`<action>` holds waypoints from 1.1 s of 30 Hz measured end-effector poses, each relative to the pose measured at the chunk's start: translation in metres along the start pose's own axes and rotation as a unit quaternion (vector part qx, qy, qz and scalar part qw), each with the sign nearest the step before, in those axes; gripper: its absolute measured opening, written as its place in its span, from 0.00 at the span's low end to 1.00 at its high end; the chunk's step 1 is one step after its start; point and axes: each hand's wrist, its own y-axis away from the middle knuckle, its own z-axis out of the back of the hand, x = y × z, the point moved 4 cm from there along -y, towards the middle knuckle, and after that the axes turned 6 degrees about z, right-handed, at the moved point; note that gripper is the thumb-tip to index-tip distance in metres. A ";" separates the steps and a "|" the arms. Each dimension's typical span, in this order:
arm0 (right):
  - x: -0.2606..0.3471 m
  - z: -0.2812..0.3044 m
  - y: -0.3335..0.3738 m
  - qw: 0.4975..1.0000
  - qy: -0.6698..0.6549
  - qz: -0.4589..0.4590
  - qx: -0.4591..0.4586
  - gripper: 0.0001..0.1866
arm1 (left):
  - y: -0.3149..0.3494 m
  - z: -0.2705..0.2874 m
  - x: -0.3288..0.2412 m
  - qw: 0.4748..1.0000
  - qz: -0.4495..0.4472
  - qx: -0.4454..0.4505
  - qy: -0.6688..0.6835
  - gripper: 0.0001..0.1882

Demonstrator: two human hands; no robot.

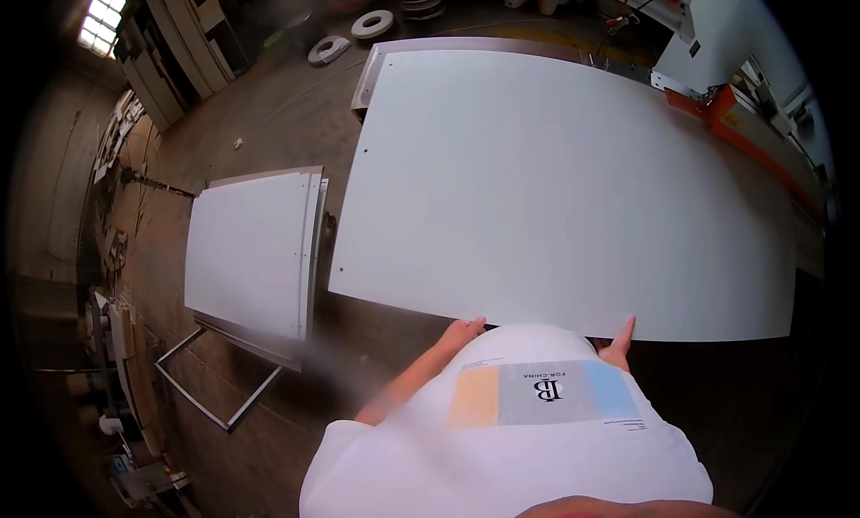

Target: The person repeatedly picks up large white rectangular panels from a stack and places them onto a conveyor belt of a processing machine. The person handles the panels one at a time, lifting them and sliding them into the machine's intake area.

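Note:
A large white panel (pixel 555 187) lies broad and flat in front of me, with several small dark holes along its left edge. My left hand (pixel 462 333) is closed on the panel's near edge, its thumb by the rim and its other fingers mostly hidden. Further right along that same edge, my right hand (pixel 618 346) grips the panel with the thumb on top and the fingers underneath, out of sight. Between the two hands, the front of my white shirt comes up close to the edge.
To the left, a stack of white drilled panels (pixel 246 249) sits on a cart with a metal frame handle (pixel 227 423). An orange machine part (pixel 733 113) borders the panel's far right. White rolls (pixel 372 24) lie on the floor beyond; boards (pixel 170 48) lean at the back left.

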 end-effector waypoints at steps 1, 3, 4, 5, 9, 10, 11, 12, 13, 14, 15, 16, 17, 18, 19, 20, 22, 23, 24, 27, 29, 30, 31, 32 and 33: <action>-0.008 -0.004 0.003 1.000 -0.007 -0.012 0.002 0.37 | -0.005 0.008 0.015 0.999 0.013 0.002 0.051 0.31; -0.026 -0.011 0.004 0.999 0.000 -0.050 0.013 0.38 | -0.020 0.028 0.043 0.988 0.038 0.011 0.149 0.30; -0.035 -0.014 0.004 0.998 -0.001 -0.059 0.019 0.38 | -0.020 0.039 0.051 0.985 0.032 -0.008 0.171 0.30; -0.044 -0.018 0.004 0.997 0.000 -0.068 0.025 0.38 | -0.020 0.054 0.060 0.981 0.026 -0.028 0.192 0.29; -0.077 -0.048 0.035 0.997 0.038 -0.057 0.027 0.39 | -0.002 0.114 0.072 0.968 0.014 -0.094 0.231 0.27; -0.084 -0.056 0.048 0.996 0.065 -0.052 0.021 0.39 | 0.001 0.127 0.078 0.966 0.011 -0.106 0.235 0.28; -0.091 -0.065 0.059 0.994 0.079 -0.052 0.048 0.40 | 0.003 0.140 0.084 0.964 0.008 -0.119 0.239 0.28; -0.101 -0.070 0.065 0.991 0.093 -0.062 0.070 0.41 | 0.003 0.151 0.088 0.962 0.005 -0.130 0.241 0.28; -0.111 -0.074 0.069 0.987 0.106 -0.073 0.092 0.41 | 0.006 0.159 0.090 0.959 0.004 -0.138 0.247 0.28; -0.120 -0.078 0.073 0.983 0.120 -0.085 0.115 0.42 | 0.007 0.165 0.093 0.956 0.001 -0.144 0.255 0.28; -0.129 -0.082 0.079 0.979 0.129 -0.094 0.128 0.41 | 0.008 0.170 0.097 0.954 -0.003 -0.149 0.261 0.29; -0.138 -0.086 0.084 0.976 0.138 -0.098 0.136 0.40 | 0.010 0.175 0.096 0.951 -0.007 -0.155 0.266 0.29; -0.147 -0.090 0.089 0.973 0.148 -0.102 0.144 0.40 | 0.014 0.177 0.096 0.952 -0.003 -0.152 0.267 0.28; -0.157 -0.098 0.095 0.969 0.158 -0.108 0.157 0.39 | 0.013 0.181 0.103 0.952 -0.003 -0.149 0.268 0.28; -0.164 -0.105 0.102 0.963 0.173 -0.105 0.176 0.37 | 0.010 0.184 0.114 0.952 -0.003 -0.146 0.269 0.27; -0.171 -0.109 0.107 0.962 0.178 -0.114 0.174 0.37 | 0.009 0.186 0.124 0.952 -0.003 -0.143 0.270 0.27; -0.181 -0.120 0.115 0.959 0.182 -0.130 0.173 0.37 | 0.008 0.184 0.132 0.956 0.003 -0.131 0.261 0.27; -0.184 -0.123 0.119 0.958 0.181 -0.136 0.173 0.37 | 0.009 0.181 0.136 0.958 0.005 -0.127 0.257 0.27; -0.187 -0.127 0.124 0.958 0.177 -0.142 0.174 0.37 | 0.008 0.181 0.138 0.962 0.009 -0.118 0.245 0.26; -0.202 -0.132 0.128 0.949 0.199 -0.144 0.199 0.38 | 0.004 0.177 0.146 0.976 0.011 -0.111 0.185 0.26; -0.209 -0.138 0.131 0.937 0.217 -0.146 0.233 0.38 | 0.001 0.176 0.158 0.982 -0.003 -0.142 0.121 0.26; -0.212 -0.139 0.129 0.933 0.217 -0.146 0.248 0.37 | -0.005 0.178 0.163 0.987 -0.020 -0.152 0.054 0.25; -0.213 -0.142 0.129 0.927 0.221 -0.146 0.265 0.37 | -0.009 0.182 0.167 0.986 -0.037 -0.165 -0.010 0.25; -0.212 -0.143 0.127 0.936 0.201 -0.144 0.251 0.37 | -0.015 0.184 0.170 0.980 -0.055 -0.177 -0.073 0.25; -0.210 -0.144 0.126 0.944 0.181 -0.141 0.237 0.36 | -0.016 0.185 0.165 0.981 -0.040 -0.170 -0.084 0.25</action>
